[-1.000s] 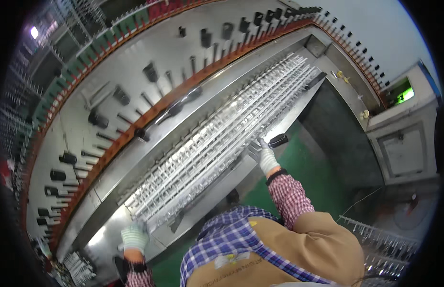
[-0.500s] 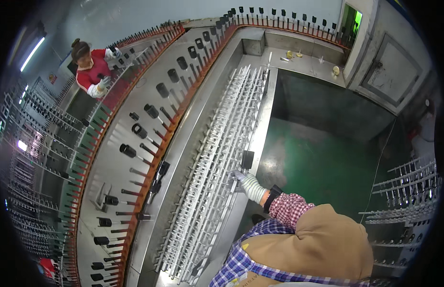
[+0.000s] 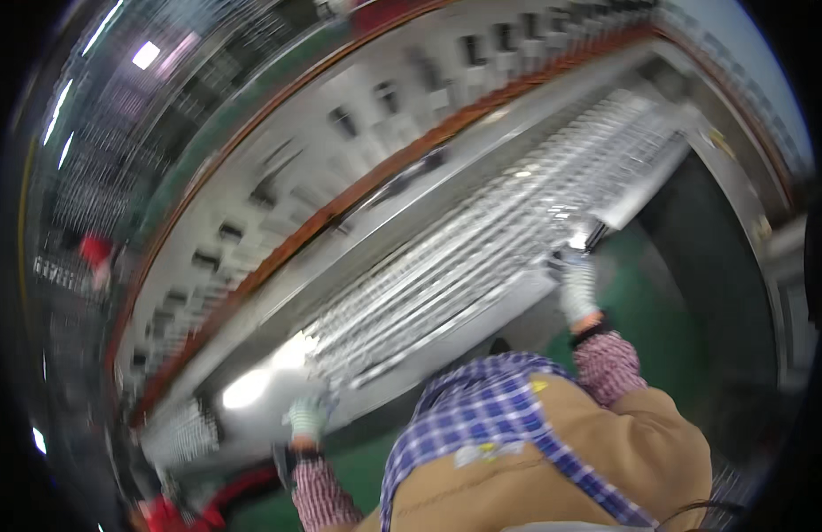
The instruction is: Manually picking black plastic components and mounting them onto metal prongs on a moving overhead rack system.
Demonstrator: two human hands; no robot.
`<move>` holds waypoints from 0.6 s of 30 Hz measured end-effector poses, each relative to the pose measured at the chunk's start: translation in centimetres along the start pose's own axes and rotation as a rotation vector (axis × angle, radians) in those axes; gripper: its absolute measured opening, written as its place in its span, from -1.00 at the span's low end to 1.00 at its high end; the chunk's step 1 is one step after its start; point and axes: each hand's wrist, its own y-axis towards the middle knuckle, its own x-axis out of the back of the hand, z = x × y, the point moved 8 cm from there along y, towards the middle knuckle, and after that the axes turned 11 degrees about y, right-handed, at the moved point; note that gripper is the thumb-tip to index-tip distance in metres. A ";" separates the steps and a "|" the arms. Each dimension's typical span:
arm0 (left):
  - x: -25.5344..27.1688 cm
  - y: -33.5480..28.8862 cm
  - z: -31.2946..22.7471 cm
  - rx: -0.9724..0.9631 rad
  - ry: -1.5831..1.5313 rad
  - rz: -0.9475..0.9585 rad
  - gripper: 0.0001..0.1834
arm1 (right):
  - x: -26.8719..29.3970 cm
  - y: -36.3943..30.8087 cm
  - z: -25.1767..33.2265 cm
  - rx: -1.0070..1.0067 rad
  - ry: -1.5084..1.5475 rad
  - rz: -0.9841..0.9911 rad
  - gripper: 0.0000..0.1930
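Note:
Long silvery metal racks [image 3: 455, 275], set with rows of short prongs, lie side by side on a steel bench [image 3: 375, 412]. My right hand [image 3: 574, 277], in a striped knit glove, has its fingers curled at the near edge of the racks, beside a small black block [image 3: 596, 234]. By the racks' left end, my left hand [image 3: 308, 417] is low over the bench in a pale glove. Motion blur smears its fingers, and I cannot tell whether they touch a rack.
Behind the bench runs a curved conveyor with an orange-brown edge [image 3: 340, 217], carrying upright pegs with black parts [image 3: 342, 122]. More pronged racks [image 3: 185, 434] stand at the bench's left end. A person in red [image 3: 176, 514] is at the lower left. Green floor [image 3: 637, 293] shows at right.
My view has swung left, so the bench now slants across it. My left hand has come into view by the racks' left end. The right hand stays at their near edge.

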 end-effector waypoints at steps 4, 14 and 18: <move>-4.4 1.9 1.7 -0.125 -0.177 0.085 -0.51 | -0.1 -2.1 3.1 0.157 -0.017 -0.018 -0.52; -4.3 0.8 0.3 -0.585 -0.447 0.226 -0.34 | -14.8 -10.2 5.0 0.274 -0.273 0.314 -0.68; 7.2 9.6 5.6 -0.528 -1.411 -0.249 -0.59 | -17.5 -13.2 2.3 0.240 -0.270 0.349 -0.69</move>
